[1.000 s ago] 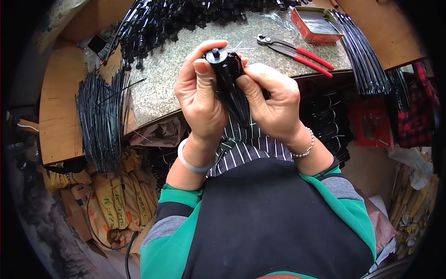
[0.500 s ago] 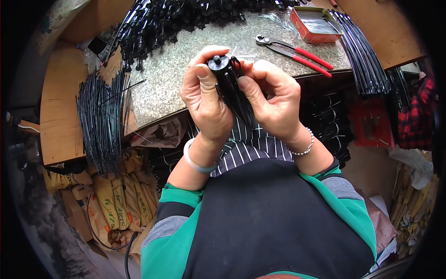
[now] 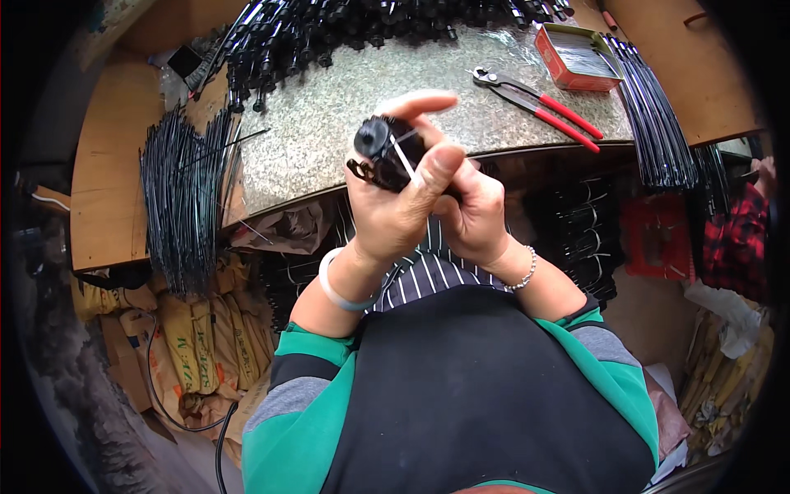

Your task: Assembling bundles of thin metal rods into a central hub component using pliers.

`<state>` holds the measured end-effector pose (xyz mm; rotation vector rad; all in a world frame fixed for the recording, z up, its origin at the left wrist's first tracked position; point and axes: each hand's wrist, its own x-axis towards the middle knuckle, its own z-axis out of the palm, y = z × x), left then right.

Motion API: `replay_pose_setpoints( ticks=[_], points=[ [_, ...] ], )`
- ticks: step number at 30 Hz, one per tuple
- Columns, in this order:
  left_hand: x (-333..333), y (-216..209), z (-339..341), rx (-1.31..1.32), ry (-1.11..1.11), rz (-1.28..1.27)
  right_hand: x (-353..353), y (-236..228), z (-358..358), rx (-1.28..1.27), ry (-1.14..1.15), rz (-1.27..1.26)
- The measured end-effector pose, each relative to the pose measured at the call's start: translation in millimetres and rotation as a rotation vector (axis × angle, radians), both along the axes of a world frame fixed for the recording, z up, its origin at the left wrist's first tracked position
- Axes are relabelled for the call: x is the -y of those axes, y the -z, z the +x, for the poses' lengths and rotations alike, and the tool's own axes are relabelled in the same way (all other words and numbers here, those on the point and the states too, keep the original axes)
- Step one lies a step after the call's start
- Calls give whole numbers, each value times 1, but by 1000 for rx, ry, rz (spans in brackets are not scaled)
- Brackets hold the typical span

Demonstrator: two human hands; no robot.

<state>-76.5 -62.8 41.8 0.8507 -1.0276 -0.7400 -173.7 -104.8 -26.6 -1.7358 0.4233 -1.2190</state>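
Note:
A black bundle that looks like a folded umbrella frame [image 3: 395,165] is held above the near edge of the stone-topped table, its round hub end tilted up and to the left. My left hand [image 3: 395,216] wraps around it, with the thumb across the front and the forefinger stretched out past its far side. A thin pale strip lies across the bundle beside the left thumb. Close against the left hand, my right hand [image 3: 477,210] has its fingers curled in around the lower part of the bundle, which is mostly hidden.
Red-handled pliers [image 3: 543,107] lie on the speckled tabletop [image 3: 321,123] near a red tin [image 3: 576,62] of thin wires. A heap of black shafts [image 3: 346,25] covers the far side. Bundles of black ribs hang at the left [image 3: 185,206] and right [image 3: 654,115].
The bundle has turned, its hub end now pointing left. My left hand has rolled over it, and my right hand has dropped lower and closer in. A pale strip now shows across the bundle.

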Motion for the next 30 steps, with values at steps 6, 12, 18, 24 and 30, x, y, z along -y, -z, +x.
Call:
replay_pose_setpoints(
  ticks=[6, 12, 18, 24, 30],
  points=[
    [-14, 4, -7, 215, -245, 101, 28, -47, -12, 35, 274, -591],
    [-9, 13, -3, 458, -246, -102, 17, -76, -27, -41, 17, -487],
    [-14, 7, 8, 223, -197, 126, 39, -65, -54, -111, -268, 495],
    [-18, -4, 12, 62, -164, 146, 121, 0, -95, -952, 569, -798],
    [-9, 3, 21, 60, -277, 63, 113, -23, -105, -679, 135, -58]
  ],
)
